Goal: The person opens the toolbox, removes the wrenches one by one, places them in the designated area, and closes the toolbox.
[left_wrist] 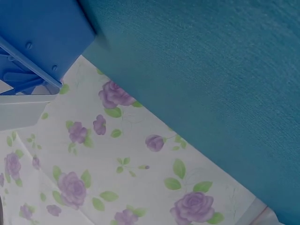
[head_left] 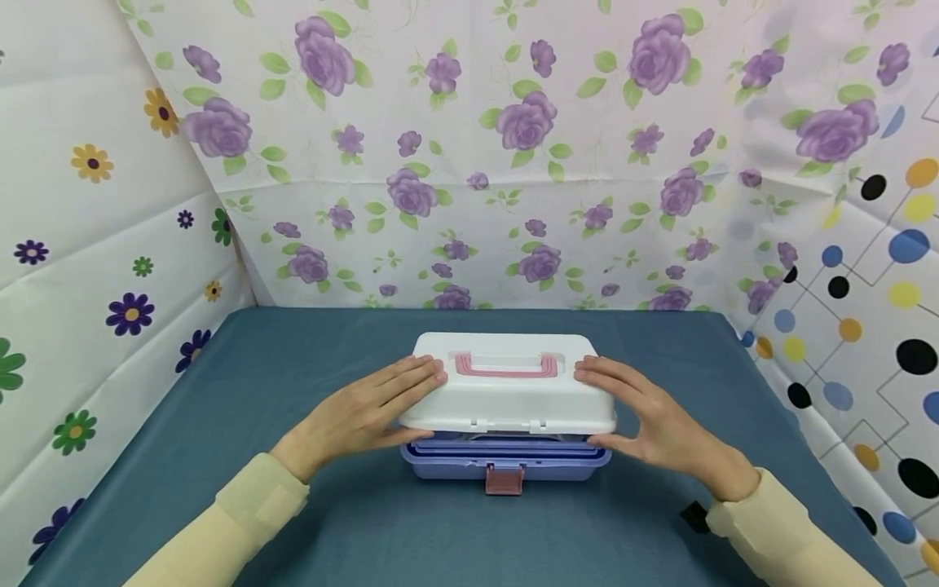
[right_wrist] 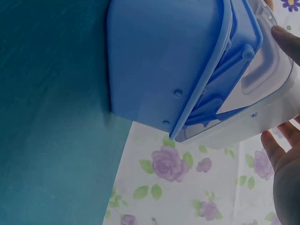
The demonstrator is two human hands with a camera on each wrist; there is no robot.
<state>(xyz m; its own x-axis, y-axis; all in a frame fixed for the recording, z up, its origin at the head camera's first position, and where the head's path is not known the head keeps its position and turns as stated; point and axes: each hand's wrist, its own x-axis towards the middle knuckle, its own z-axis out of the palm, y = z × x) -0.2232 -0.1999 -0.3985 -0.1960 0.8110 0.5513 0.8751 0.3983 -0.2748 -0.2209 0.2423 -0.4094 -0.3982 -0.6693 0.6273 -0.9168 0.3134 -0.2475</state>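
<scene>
A blue storage box (head_left: 443,470) is being supported upright on the cloth-covered worktop (head_left: 352,530), with its pink latch (head_left: 504,483) being turned toward the person, presumably so that both ends are being offered to equal reach. The latch is being left hanging outward, so the white lid (head_left: 506,406) is not being fastened down by it.

The lid is being held partly open and tilted: a gap is being shown along the front, and in the right wrist view the inner blue parts (right_wrist: 234,70) are being exposed.

It is being gripped at its two ends, probably for balance, by the left hand (head_left: 367,408) and the right hand (head_left: 653,417). On each side the fingers are being laid fairly close together over the top, while the thumb is being set apart at the lower front edge, the lid being pinched between. How far the left thumb is being tucked beneath cannot be told. The pink handle (head_left: 506,373) is being left untouched, apparently because steadier control is being given by the ends.
</scene>
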